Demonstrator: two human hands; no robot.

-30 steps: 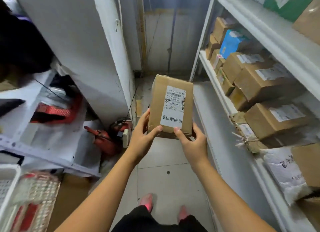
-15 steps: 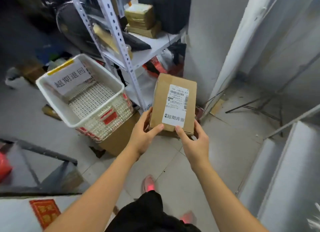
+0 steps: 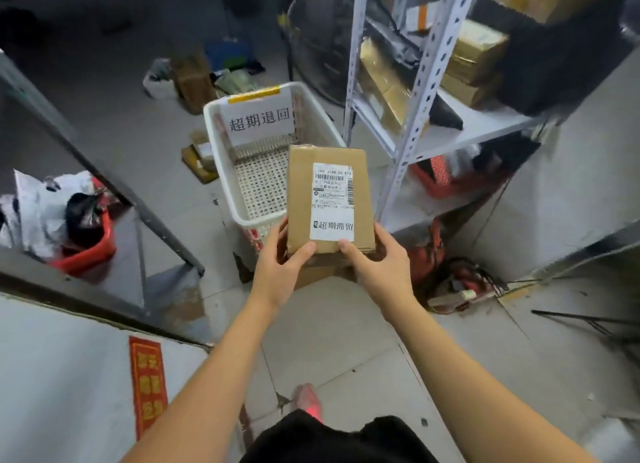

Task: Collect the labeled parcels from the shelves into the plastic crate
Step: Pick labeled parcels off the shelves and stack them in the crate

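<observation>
Right now, in the head view, you're holding the labeled parcel point(image 3: 329, 199) over the plastic crate's point(image 3: 223, 157) near end, with your left hand point(image 3: 280, 272) and right hand point(image 3: 377, 268) each gripping a lower corner, thumbs on top. The crate's visible mesh floor is showing bare, so the collecting is likely only beginning; boxes are sitting on the shelves point(image 3: 450, 130).

The parcel point(image 3: 301, 192) is plain brown cardboard, matt and slightly creased, with a smooth white paper label point(image 3: 333, 203) stuck on its face. The crate point(image 3: 219, 157) is white plastic, smooth at the rim and pierced in a fine lattice on its walls and bottom, with a paper sign point(image 3: 258, 118) on it. The shelf rack point(image 3: 420, 95) is pale painted metal with punched uprights, the floor point(image 3: 329, 338) is pale tile with a dull sheen, and the tub point(image 3: 93, 254) is red plastic.
</observation>
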